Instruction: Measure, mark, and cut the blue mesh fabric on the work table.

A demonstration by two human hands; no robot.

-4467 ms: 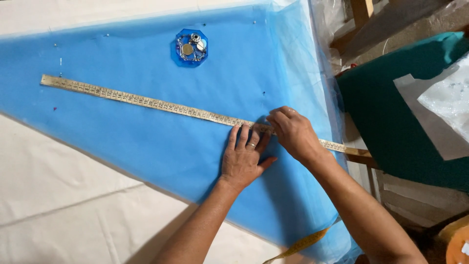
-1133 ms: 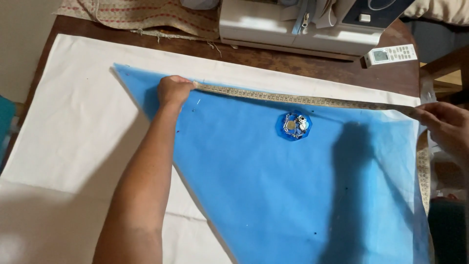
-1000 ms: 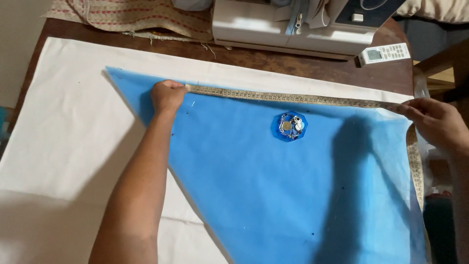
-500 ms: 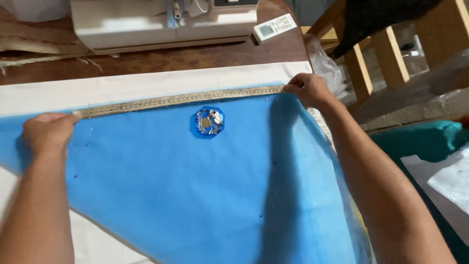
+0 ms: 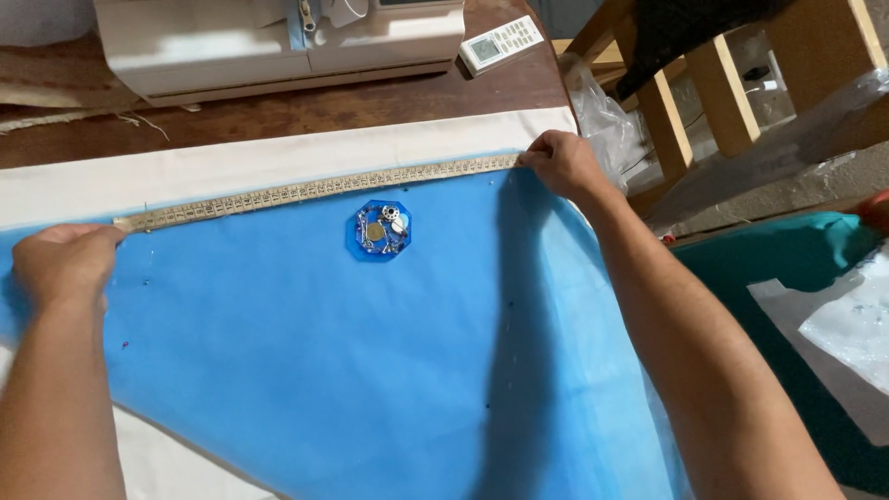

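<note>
the measuring tape (image 5: 315, 190) lies stretched along the top edge of the blue fabric (image 5: 352, 370), its long axis running from about 9 o'clock to 2 o'clock. the left hand (image 5: 63, 264) pinches its near end closed; the right hand (image 5: 563, 162) presses the far end flat, fingers curled. at 12 o'clock of the fabric's middle sits a blue pin dish (image 5: 380, 230). underneath, white cloth (image 5: 278, 167) covers a wooden table (image 5: 370, 97); a sewing machine (image 5: 278, 37) stands beyond.
</note>
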